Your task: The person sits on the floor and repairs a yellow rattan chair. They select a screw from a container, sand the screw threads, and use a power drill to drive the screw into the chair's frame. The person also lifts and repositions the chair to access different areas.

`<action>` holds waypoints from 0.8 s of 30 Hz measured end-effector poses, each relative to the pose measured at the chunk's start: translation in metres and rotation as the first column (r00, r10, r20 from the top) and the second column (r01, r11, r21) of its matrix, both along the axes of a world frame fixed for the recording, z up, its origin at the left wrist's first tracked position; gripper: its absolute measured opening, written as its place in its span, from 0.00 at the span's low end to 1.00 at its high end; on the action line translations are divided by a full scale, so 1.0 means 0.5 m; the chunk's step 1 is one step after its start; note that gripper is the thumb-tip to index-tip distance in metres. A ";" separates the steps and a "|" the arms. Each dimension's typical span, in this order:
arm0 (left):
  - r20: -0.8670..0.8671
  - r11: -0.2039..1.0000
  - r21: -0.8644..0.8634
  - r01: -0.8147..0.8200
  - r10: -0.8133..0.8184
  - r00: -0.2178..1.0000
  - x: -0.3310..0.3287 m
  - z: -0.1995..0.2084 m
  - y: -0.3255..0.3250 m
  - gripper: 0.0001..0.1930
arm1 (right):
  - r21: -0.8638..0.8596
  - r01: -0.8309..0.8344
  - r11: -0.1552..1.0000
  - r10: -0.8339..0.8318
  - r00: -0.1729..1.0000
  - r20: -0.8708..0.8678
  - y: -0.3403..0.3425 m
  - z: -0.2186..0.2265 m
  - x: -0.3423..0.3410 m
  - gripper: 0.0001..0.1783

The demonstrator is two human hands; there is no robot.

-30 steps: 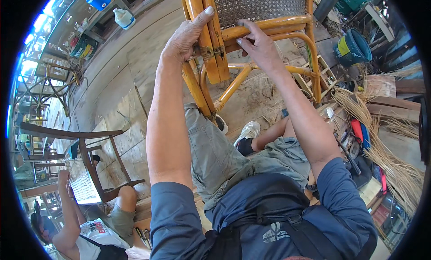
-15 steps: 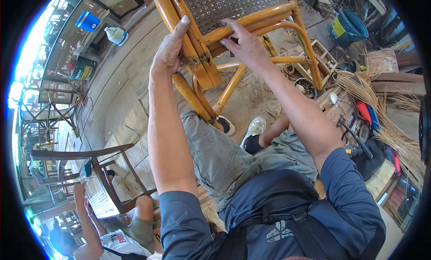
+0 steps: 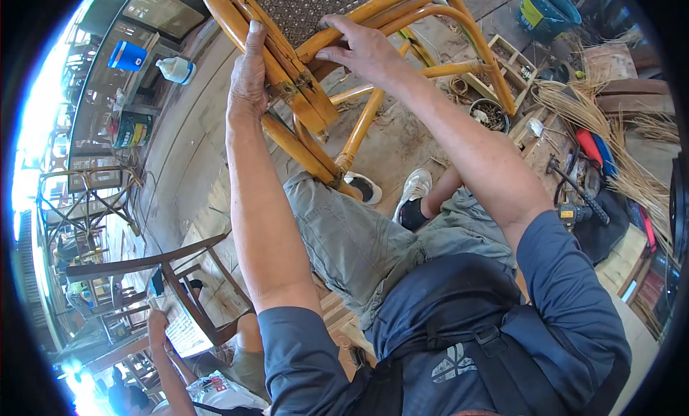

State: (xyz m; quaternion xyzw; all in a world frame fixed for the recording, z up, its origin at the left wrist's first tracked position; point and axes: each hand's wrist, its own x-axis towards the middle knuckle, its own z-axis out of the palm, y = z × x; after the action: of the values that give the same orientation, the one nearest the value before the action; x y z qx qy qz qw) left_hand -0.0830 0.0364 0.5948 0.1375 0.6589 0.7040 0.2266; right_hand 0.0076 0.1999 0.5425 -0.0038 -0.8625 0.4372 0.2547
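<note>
**While your left hand wraps the frame, your right spans a rail**

Directly ahead of you, past your knees, sits the glossy honey-coloured cane chair (image 3: 395,7), one leg just beside your left knee. Its paired thick poles (image 3: 300,100) run lengthwise from upper left down toward you, their cut ends just below your left hand (image 3: 247,82), which is the nearer one to them. That hand grasps the poles, thumb laid along the top, fingers mostly hidden. Your right hand (image 3: 369,50) has index finger and thumb astride the crosswise rail by the dark woven cane panel (image 3: 294,10); you cannot tell how firmly it presses.

To the right, beyond your forearm, a shallow divided wooden box (image 3: 518,53) holds bits too small to name. Near it, a round dark pot (image 3: 509,122) contains small mixed pieces. Farther off stands a dark teal bucket (image 3: 551,17), contents unclear.
</note>
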 end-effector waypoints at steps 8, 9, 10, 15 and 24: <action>-0.025 1.000 0.023 -0.020 0.020 0.999 -0.008 -0.007 -0.002 0.40 | -0.008 0.015 1.000 -0.016 0.992 -0.122 -0.001 -0.014 -0.013 0.28; -0.024 0.999 0.024 -0.024 0.025 0.999 -0.010 -0.007 -0.003 0.40 | 0.000 0.023 1.000 -0.023 0.992 -0.128 -0.001 -0.018 -0.016 0.27; -0.032 1.000 0.025 -0.017 0.017 0.999 -0.008 -0.007 0.000 0.40 | 0.009 0.034 0.999 -0.032 0.991 -0.133 0.000 -0.016 -0.015 0.27; -0.050 1.000 0.003 -0.011 0.011 0.999 0.004 -0.006 0.008 0.41 | -0.043 -0.004 0.999 0.004 1.000 0.002 0.005 -0.007 -0.008 0.27; -0.033 0.999 -0.018 0.033 -0.034 0.999 0.037 0.018 0.006 0.40 | -0.033 0.018 0.999 -0.017 0.999 0.040 -0.004 0.007 0.011 0.28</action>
State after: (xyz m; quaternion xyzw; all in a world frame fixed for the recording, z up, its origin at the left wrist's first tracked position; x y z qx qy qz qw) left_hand -0.0642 0.0394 0.6038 0.1582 0.6663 0.6918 0.2287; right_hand 0.0132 0.1978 0.5459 -0.0242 -0.8599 0.4491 0.2414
